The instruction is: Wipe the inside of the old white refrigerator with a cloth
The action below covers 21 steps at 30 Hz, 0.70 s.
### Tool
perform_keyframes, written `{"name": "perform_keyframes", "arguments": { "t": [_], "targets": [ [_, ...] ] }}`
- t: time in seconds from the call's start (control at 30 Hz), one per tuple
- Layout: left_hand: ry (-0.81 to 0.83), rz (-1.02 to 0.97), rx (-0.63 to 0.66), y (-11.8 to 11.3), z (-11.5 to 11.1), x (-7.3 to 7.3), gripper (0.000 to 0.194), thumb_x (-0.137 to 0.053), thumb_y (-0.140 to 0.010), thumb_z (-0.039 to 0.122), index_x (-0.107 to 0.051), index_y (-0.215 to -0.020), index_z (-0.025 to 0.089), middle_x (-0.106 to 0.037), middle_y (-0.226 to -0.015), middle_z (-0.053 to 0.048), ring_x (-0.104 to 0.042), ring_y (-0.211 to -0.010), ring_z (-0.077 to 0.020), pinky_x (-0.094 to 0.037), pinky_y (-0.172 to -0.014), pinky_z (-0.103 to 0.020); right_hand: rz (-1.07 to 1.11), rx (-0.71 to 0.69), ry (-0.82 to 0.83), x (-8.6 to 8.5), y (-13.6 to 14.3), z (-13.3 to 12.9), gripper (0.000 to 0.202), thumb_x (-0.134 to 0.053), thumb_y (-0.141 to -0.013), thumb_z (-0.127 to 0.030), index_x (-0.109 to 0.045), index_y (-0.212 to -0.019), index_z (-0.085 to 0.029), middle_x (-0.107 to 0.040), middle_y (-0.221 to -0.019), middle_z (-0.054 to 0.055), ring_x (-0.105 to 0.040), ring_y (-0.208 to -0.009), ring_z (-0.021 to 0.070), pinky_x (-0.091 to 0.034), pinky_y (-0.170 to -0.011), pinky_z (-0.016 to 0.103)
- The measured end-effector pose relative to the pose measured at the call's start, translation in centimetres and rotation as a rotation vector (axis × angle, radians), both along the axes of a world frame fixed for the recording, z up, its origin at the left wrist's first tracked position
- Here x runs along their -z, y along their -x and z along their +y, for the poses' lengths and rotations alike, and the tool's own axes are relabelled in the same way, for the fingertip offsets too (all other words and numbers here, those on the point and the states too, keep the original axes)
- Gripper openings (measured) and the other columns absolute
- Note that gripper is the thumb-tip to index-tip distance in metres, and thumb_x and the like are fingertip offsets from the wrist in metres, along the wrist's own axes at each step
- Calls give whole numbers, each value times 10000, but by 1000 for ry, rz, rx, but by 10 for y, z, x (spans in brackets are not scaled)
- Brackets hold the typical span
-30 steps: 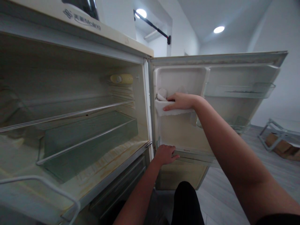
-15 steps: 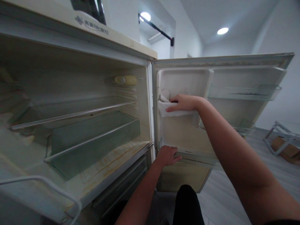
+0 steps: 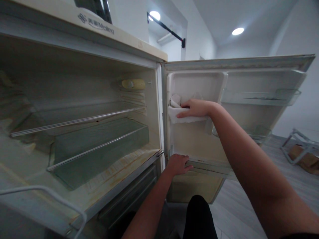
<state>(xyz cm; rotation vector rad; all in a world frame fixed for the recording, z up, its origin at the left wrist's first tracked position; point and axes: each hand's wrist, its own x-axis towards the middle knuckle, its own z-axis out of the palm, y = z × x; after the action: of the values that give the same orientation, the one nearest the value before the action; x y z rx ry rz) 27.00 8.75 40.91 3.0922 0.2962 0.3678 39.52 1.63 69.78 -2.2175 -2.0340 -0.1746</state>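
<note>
A fridge stands wide open on my left, its door (image 3: 194,142) swung out to the right. My right hand (image 3: 195,108) presses a white cloth (image 3: 174,114) around the small upper door rack, its fingers bent over the cloth and partly hidden in it. Lower down, my left hand (image 3: 177,164) lies by the edge of the lower clear door rack (image 3: 211,167), thumb and fingers apart. Whether it bears on the rack cannot be made out.
Inside the fridge are a glass shelf (image 3: 82,119) and a clear drawer (image 3: 104,149). A white cable (image 3: 45,189) loops at the lower left. My knee (image 3: 199,215) is below the door. A metal-framed stand (image 3: 296,146) with a cardboard box (image 3: 304,157) stands far right.
Almost nothing differs; the view has shifted very slightly. Both hands keep their places, the right one still on the cloth.
</note>
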Motion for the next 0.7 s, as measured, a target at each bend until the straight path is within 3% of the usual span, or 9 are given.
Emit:
{"name": "perform_keyframes", "arguments": {
  "t": [0.3,0.47,0.57,0.7],
  "targets": [
    [-9,6,-5,1,-2,-3,427,-560,-927,644,-634,-946,223,-766,-949,-49,-735,-921,-289,-506,-816,-383,91,-163,54,1,-9,2,447,-575,-934,-534,-715,-1262,-264,-731,-1253,45,-685,-1081,255,-516,-948,355],
    [-1,9,-11,1,-1,-2,419,-566,-926,635,-635,-961,224,-762,-953,-52,-729,-934,-283,-508,-827,-382,-19,-2,53,2,-11,-7,550,-698,-841,-563,-699,-1285,-238,-734,-1214,91,-692,-1051,283,-529,-908,386],
    [8,3,-8,0,-1,-2,419,-565,-924,635,-638,-954,224,-760,-941,-50,-729,-925,-280,-508,-824,-376,-189,85,55,7,-5,-20,502,-782,-779,-375,-703,-1247,-209,-754,-1131,110,-707,-990,292,-533,-839,374],
    [5,-7,-3,-1,-1,0,427,-560,-923,642,-646,-949,225,-758,-928,-59,-729,-911,-280,-509,-822,-377,-402,251,-127,25,10,-31,382,-678,-823,-221,-671,-1203,-177,-749,-1092,165,-718,-958,329,-511,-734,373]
  ]
}}
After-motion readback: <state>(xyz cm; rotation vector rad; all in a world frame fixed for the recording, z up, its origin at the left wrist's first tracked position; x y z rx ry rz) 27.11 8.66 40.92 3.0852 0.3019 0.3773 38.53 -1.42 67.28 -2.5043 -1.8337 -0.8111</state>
